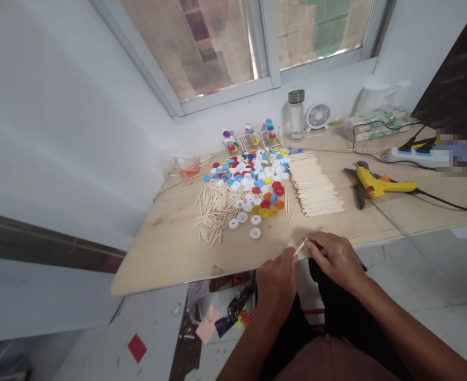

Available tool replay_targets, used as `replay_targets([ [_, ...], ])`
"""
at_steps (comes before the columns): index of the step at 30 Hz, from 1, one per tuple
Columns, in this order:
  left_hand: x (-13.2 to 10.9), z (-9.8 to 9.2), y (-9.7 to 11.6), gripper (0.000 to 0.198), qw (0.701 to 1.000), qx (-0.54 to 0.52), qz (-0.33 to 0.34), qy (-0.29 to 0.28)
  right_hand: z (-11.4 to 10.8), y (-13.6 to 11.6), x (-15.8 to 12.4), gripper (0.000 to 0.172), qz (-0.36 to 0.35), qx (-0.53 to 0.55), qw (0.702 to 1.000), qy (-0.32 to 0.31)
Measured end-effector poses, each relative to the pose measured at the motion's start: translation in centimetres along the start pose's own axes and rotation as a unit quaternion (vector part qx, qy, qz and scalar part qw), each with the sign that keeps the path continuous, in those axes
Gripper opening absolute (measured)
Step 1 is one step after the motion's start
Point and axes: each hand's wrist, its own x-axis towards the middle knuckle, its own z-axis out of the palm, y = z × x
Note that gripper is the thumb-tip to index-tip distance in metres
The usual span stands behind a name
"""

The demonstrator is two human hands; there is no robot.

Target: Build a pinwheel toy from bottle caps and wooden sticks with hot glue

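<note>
At the table's front edge, my left hand (277, 278) pinches one end of a short wooden stick (300, 247). The fingertips of my right hand (336, 257) close on its other end. Beyond my hands, a heap of short sticks (219, 209) lies to the left. A pile of coloured plastic bottle caps (253, 174) spreads across the middle, with a few white caps (256, 233) nearest me. Longer flat wooden sticks (316, 185) lie in a thick row on the right.
A yellow hot glue gun (384, 184) and a power strip (419, 156) with cables occupy the right side. At the back stand small stick frames with caps (253, 136), a glass bottle (296, 116) and a white fan (318, 116). Scraps (207, 324) litter the floor.
</note>
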Motion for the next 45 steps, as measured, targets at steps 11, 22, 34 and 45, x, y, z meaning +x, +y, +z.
replay_targets([
  [11, 0.1, 0.1, 0.1, 0.028, 0.999, 0.040, 0.018, 0.009, 0.6, 0.0, -0.3, 0.023, -0.049, -0.136, 0.989, 0.038],
  [22, 0.1, 0.0, 0.2, 0.026, 1.000, 0.025, 0.008, 0.004, -0.1, -0.3, -0.3, 0.025, 0.035, 0.028, 0.999, 0.001],
  [34, -0.2, 0.4, 0.0, 0.024, 0.999, 0.035, 0.037, 0.015, 0.0, -0.1, -0.5, 0.023, 0.030, 0.019, 0.999, -0.028],
  [45, 0.3, 0.3, 0.0, 0.025, 0.998, 0.049, 0.041, 0.021, 1.5, 0.3, -0.9, 0.026, -0.038, -0.126, 0.991, 0.027],
])
